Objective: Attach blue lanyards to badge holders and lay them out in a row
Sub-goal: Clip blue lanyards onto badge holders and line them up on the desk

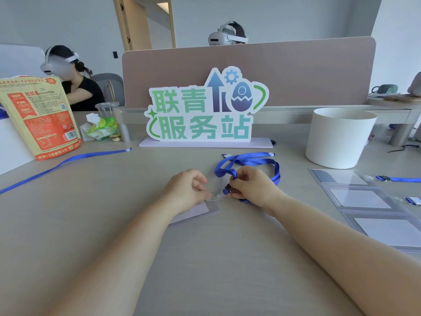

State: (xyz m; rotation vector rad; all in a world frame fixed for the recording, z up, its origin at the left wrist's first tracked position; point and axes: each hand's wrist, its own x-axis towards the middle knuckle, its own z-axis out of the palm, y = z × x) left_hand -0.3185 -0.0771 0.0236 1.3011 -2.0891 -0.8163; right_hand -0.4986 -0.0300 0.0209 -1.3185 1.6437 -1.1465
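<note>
- Left of frame: a spare lanyard (66, 161) is lying stretched across the table (114, 213).
- Centre: my left hand (186, 190) is pinching the clear strap (216, 196) of the badge holder (196, 213), which is lying flat.
- Just right: my right hand (252, 185) is pinching the black clip (228, 190) of the blue lanyard (250, 159).
- Right edge: three more holders (360, 198) are lying in a row.

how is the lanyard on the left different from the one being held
The left lanyard lies stretched in a long line; the held lanyard is bunched in loops. The left lanyard is untouched; the right hand pinches the held lanyard's clip. The held lanyard's clip is at a badge holder under the left hand; the left lanyard has none. Both are blue.
</note>
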